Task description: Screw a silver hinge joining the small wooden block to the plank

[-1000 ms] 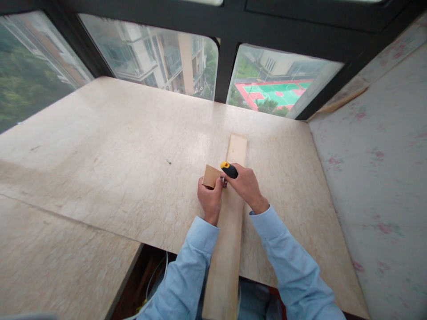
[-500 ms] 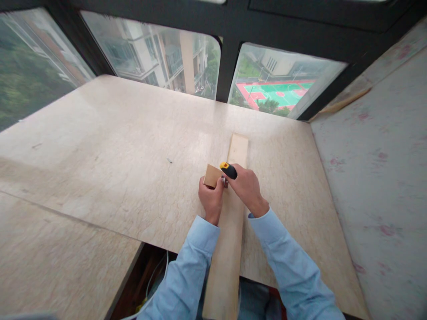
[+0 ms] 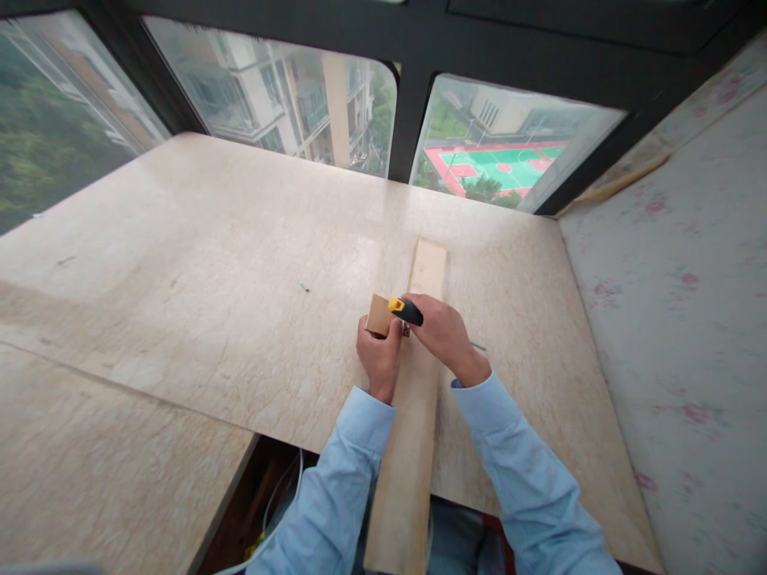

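Note:
My left hand is closed on a small tan wooden piece, holding it tilted up at the left edge of a long pale wooden board. Beside its fingertips is a small shiny metal fitting, mostly covered by fingers. My right hand is wrapped round a screwdriver with a black and yellow handle. The handle points left, and a thin metal shaft shows beyond the wrist on the right. The right fingertips are close to the fitting; whether they touch it I cannot tell.
The board lies on a beige marble-patterned surface and reaches over its front edge. A small screw-like piece lies to the left. A dark opening with a white cable is at front left. Windows stand behind, a flowered wall at right.
The screwdriver handle has swung a little to the left and down, and its shaft now shows past my right wrist. My right forearm has shifted slightly right. My left hand stays in place.

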Demonstrator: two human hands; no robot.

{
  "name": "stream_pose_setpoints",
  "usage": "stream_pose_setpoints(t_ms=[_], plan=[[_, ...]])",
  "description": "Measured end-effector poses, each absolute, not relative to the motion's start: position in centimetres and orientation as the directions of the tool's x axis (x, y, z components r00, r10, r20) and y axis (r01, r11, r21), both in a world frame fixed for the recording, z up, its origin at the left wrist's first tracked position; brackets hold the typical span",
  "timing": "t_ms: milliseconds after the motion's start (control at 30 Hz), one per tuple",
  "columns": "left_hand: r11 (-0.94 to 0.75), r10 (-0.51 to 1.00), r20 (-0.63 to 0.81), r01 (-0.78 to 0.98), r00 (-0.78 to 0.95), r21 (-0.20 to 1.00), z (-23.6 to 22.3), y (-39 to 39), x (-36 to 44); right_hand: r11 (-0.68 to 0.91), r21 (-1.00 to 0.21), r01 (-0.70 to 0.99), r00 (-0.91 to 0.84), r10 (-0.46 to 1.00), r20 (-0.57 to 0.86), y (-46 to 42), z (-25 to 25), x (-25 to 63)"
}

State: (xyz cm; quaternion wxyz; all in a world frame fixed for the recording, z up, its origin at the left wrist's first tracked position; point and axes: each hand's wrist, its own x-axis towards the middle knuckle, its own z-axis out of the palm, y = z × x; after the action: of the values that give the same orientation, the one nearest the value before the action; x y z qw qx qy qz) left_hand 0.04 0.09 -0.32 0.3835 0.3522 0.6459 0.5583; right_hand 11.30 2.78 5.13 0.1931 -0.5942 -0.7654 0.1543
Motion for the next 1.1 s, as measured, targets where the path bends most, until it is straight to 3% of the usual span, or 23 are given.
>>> stream_pose_setpoints(t_ms=[367,633,867,1100], plan=[[0.133,0.88,-0.114,0.009,-0.461,0.991,-0.2,0.1,0.2,0.087,-0.433,0.897,-0.056,0.995,0.084,2.8,4.5,10.5],[0.143,0.884,-0.113,0.034,-0.453,0.989,-0.1,0.1,0.1,0.184,-0.514,0.838,-0.139,0.982,0.124,3.0,4.1,10.9],[0.142,0.881,-0.116,0.024,-0.458,0.99,-0.5,0.1,0.1,0.302,-0.512,0.804,-0.261,0.953,0.153,3.3,3.6,11.9],[0.153,0.881,-0.13,0.015,-0.456,0.988,-0.3,0.1,0.1,0.32,-0.559,0.765,-0.267,0.947,0.177,3.4,3.6,12.1]])
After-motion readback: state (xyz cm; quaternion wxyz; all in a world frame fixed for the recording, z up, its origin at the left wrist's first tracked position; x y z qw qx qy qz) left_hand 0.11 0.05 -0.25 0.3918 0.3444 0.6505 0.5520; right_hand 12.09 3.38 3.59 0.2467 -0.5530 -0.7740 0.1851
